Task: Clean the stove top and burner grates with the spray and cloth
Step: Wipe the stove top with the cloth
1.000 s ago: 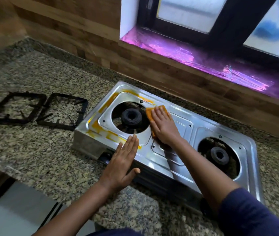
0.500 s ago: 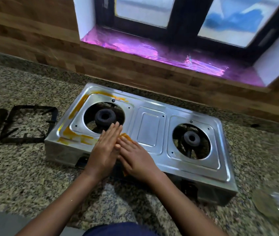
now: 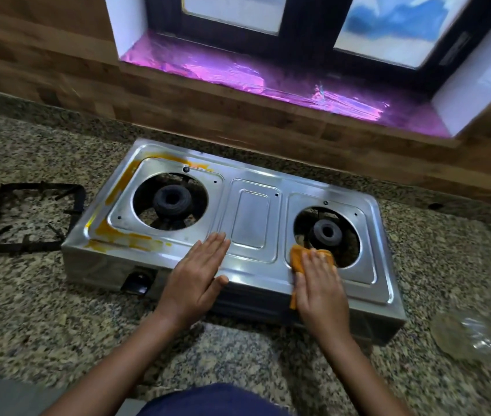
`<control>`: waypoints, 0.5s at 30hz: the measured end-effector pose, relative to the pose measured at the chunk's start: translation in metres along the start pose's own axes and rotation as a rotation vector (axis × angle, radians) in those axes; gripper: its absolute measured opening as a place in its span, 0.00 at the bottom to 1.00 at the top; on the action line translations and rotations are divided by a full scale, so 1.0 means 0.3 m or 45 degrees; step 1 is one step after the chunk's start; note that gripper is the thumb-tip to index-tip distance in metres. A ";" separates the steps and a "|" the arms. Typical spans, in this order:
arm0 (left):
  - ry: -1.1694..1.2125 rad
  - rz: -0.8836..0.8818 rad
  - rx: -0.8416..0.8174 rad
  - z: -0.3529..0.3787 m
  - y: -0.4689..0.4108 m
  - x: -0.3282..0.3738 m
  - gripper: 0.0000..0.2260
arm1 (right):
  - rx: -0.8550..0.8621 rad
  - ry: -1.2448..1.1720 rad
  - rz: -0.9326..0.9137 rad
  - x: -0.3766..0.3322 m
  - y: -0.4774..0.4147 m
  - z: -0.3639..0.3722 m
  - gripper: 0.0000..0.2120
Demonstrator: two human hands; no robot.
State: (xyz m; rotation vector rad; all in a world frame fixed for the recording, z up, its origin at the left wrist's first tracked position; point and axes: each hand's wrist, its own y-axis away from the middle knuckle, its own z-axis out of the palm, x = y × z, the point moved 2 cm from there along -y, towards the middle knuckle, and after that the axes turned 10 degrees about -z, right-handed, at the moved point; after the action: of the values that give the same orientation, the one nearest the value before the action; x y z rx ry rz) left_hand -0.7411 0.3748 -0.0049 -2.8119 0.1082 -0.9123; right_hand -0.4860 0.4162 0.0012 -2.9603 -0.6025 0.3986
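A steel two-burner stove (image 3: 250,217) sits on the granite counter, with yellow-orange stains around its left burner (image 3: 172,200). My right hand (image 3: 319,283) presses an orange cloth (image 3: 297,256) flat on the stove top at the front edge of the right burner (image 3: 326,232) opening. My left hand (image 3: 199,274) lies flat with fingers together on the stove's front middle, holding nothing. Two black burner grates (image 3: 28,217) lie on the counter to the left of the stove, one partly cut off by the frame. No spray bottle is clearly visible.
A clear glass dish or lid (image 3: 466,334) rests on the granite counter (image 3: 28,319) at the right. A black knob (image 3: 137,282) sticks out of the stove's front. A wooden backsplash and a foil-lined window sill (image 3: 268,76) run behind the stove.
My right hand has slid the cloth from the left burner area across to the right burner's front edge. The left hand stays on the stove front. The camera has shifted right.
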 end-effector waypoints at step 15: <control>0.047 -0.443 0.434 -0.258 0.145 -0.262 0.35 | -0.378 -0.168 -0.712 -0.767 -0.382 0.215 0.29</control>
State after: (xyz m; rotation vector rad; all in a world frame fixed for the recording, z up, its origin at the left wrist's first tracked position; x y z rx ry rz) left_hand -0.8506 0.3302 0.0030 -2.5324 -0.4990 -0.9457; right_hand -0.7503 0.4328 0.0096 -2.8503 -1.5706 0.4786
